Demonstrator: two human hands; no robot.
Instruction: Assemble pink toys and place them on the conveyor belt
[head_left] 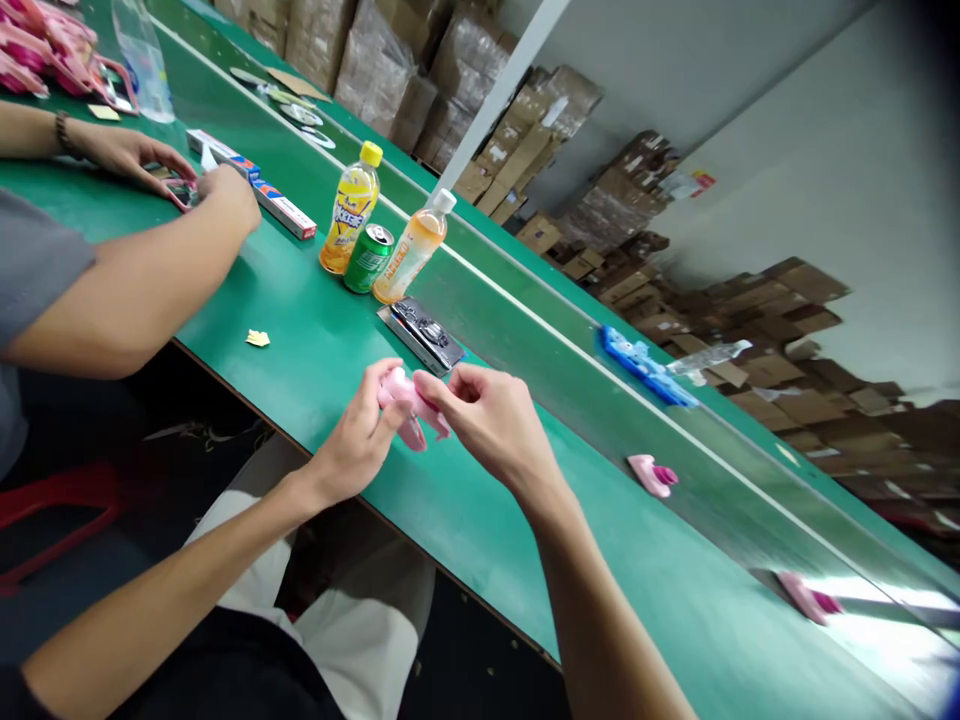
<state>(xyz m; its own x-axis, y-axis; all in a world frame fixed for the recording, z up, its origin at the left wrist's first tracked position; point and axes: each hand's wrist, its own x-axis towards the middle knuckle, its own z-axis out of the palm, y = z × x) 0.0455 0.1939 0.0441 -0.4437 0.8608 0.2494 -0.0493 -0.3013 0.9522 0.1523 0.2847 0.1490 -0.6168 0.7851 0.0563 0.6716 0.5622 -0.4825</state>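
Observation:
Above the table's near edge, my left hand (358, 440) grips a small pink plastic toy piece (400, 392) between thumb and fingers. My right hand (491, 425) pinches at the right side of the same piece, its thumb and index finger pressed together. The piece's exact kind cannot be made out, since fingers cover part of it. Just beyond my hands lies a dark phone-like object on a flat box (424, 335). Two similar pink pieces with magenta knobs, one nearer (652, 475) and one farther (810, 597), rest to the right on the belt strip.
A yellow-capped bottle (351, 208), a green can (369, 260) and an orange drink bottle (414, 248) stand beyond my hands. At left, a co-worker's hands (142, 160) handle a small item beside a long narrow box (285, 210). A blue piece (645, 368) lies across the belt.

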